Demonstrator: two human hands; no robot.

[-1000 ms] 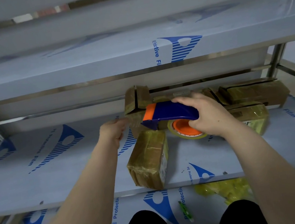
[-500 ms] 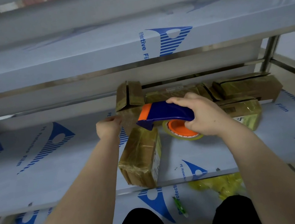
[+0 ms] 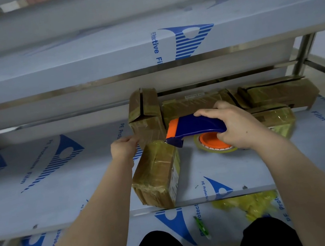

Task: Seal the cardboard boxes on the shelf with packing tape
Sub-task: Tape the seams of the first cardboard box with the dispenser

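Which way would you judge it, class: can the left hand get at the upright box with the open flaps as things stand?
Probably yes. The left hand is already at the side of the upright box, and nothing lies between them.

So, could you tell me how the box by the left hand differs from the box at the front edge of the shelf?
The upright box stands on end at the back, with its top flaps split open; the front box lies flat at the shelf edge, closed. The left hand touches the upright box, and the tape dispenser in the right hand hangs over the front box. Both are brown cardboard with glossy tape.
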